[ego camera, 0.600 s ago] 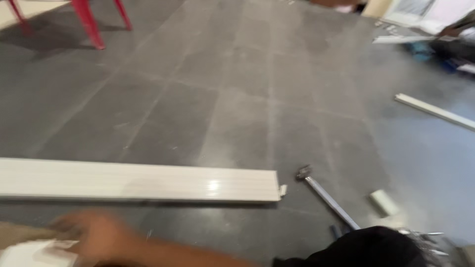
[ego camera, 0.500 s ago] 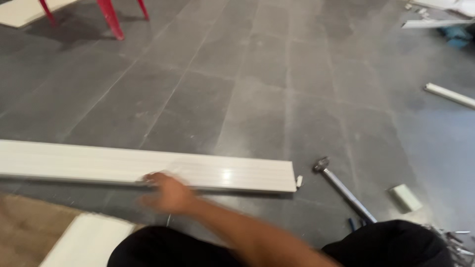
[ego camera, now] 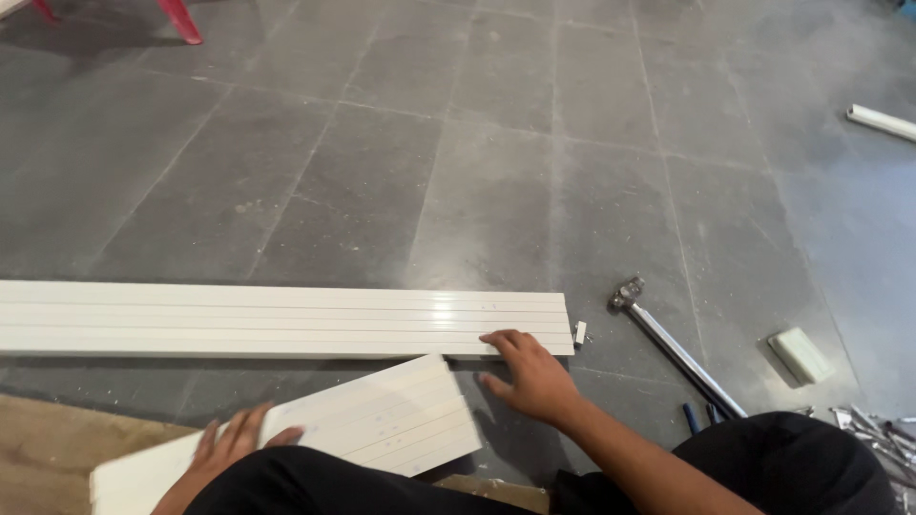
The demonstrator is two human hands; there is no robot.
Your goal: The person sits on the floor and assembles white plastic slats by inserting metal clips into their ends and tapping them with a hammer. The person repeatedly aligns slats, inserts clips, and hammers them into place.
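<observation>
A long white grooved panel [ego camera: 286, 319] lies flat across the grey tiled floor, its right end near the middle of the view. My right hand [ego camera: 530, 377] rests by that end with its fingers spread and its fingertips touching the panel's near edge. It grips nothing. A shorter white grooved panel [ego camera: 391, 420] lies tilted in front of the long one. My left hand [ego camera: 229, 443] lies over its left part and holds it, with the wrist hidden behind my dark-clothed knee.
A metal rod with a clamp-like head [ego camera: 668, 343] lies right of the long panel. Nearby are a small white block [ego camera: 801, 355] and metal scraps [ego camera: 873, 429]. A white strip [ego camera: 883, 122] lies far right, red chair legs [ego camera: 181, 21] top left, a wooden board [ego camera: 57, 448] bottom left.
My right hand slid rightward along the long panel to its right end. The short panel has come in from the lower left, now under my left hand. The view tilted down.
</observation>
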